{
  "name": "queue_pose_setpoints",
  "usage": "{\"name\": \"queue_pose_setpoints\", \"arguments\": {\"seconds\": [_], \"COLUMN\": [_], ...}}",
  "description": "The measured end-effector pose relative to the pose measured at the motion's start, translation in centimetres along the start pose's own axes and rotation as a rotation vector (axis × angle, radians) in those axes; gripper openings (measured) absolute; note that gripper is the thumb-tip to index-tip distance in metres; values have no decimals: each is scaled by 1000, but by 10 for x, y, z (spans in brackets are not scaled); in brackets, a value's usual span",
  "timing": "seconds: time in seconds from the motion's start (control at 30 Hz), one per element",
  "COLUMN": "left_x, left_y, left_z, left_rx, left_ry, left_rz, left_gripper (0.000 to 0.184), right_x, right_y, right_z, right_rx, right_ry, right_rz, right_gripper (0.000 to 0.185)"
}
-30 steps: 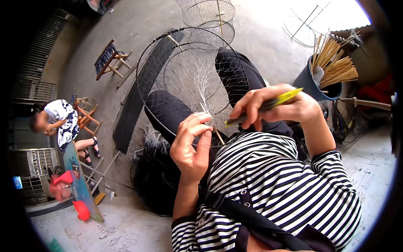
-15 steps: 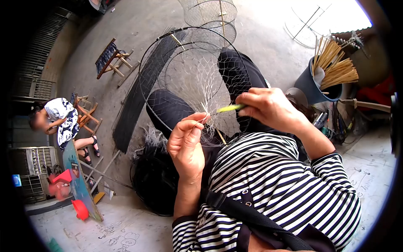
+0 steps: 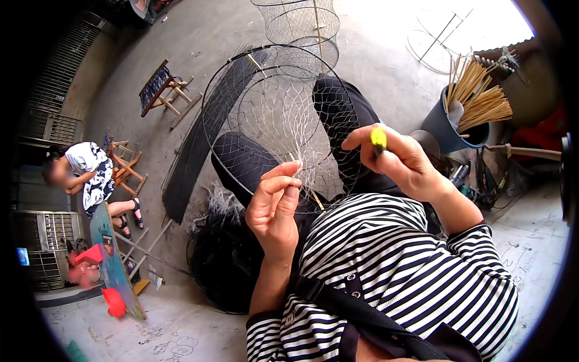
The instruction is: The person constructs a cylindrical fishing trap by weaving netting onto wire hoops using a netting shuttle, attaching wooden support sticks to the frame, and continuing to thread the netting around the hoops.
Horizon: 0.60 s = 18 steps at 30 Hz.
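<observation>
A wire-hooped net trap (image 3: 283,114) of dark mesh with pale gathered strands stands between my knees. My left hand (image 3: 272,211) is at its near side, thumb and a finger pinched together. Whatever is in that pinch is too small to make out; pale net strands (image 3: 309,166) lie right beside the fingertips. To the right, my right hand (image 3: 407,161) is closed around a small yellow-green and black tool (image 3: 378,139), its end toward the camera. The tool's kind does not show. It is apart from the net.
A dark bundle of thin rods (image 3: 205,139) lies left of the trap. At right stands a blue bucket (image 3: 439,123) of bamboo sticks (image 3: 476,96). More netting (image 3: 295,21) extends ahead. A seated person (image 3: 90,172), a folding stool (image 3: 160,87) and a board (image 3: 114,259) are at left.
My right hand has drawn back to the right from the net, turning the tool's end toward the camera. The gathered strands have spread out. My left hand has shifted slightly right and down.
</observation>
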<state>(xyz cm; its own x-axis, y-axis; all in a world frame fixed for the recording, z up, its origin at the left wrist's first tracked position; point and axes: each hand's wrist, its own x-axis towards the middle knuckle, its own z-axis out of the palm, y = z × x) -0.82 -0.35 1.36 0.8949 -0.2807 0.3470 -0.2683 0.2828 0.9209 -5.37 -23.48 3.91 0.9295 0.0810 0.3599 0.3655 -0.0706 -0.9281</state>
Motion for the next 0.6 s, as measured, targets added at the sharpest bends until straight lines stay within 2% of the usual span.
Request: {"name": "queue_pose_setpoints", "arguments": {"seconds": [0.07, 0.13, 0.17, 0.2, 0.27, 0.3, 0.4, 0.43, 0.53, 0.6], "left_x": [1, 2, 3, 3, 2, 2, 1, -1, 0, -1], "left_y": [0, 0, -1, -1, -1, -2, -3, -2, 2, 3], "left_z": [1, 2, 2, 2, 2, 2, 3, 3, 2, 3], "left_rx": [-35, -84, -108, -106, -103, -85, -8, 34, 191, 237], "left_ry": [18, 24, 27, 25, 24, 20, -4, -13, -51, -57], "left_rz": [-14, -11, -10, -10, -9, -4, 12, 14, 97, 133], "left_gripper": [10, 10, 10, 10, 10, 9, 8, 7, 6, 7], "right_x": [-4, -9, -7, -9, -12, -8, 2, 4, 6, 3], "right_y": [3, 11, 14, 18, 22, 19, 5, 0, -4, -12], "right_z": [-1, -3, 0, 2, 8, 8, 12, 18, 20, 20], "right_rx": [-32, 193, 111, -44, -120, -124, 127, 227, 594, 518], "right_ry": [-6, -86, -155, -254, -326, -394, -276, -145, -123, -18], "right_rz": [187, 554, 627, 552, 350, 375, 297, 220, -33, 72], "right_gripper": [41, 39, 35, 35, 35, 33, 40, 51, 59, 51]}}
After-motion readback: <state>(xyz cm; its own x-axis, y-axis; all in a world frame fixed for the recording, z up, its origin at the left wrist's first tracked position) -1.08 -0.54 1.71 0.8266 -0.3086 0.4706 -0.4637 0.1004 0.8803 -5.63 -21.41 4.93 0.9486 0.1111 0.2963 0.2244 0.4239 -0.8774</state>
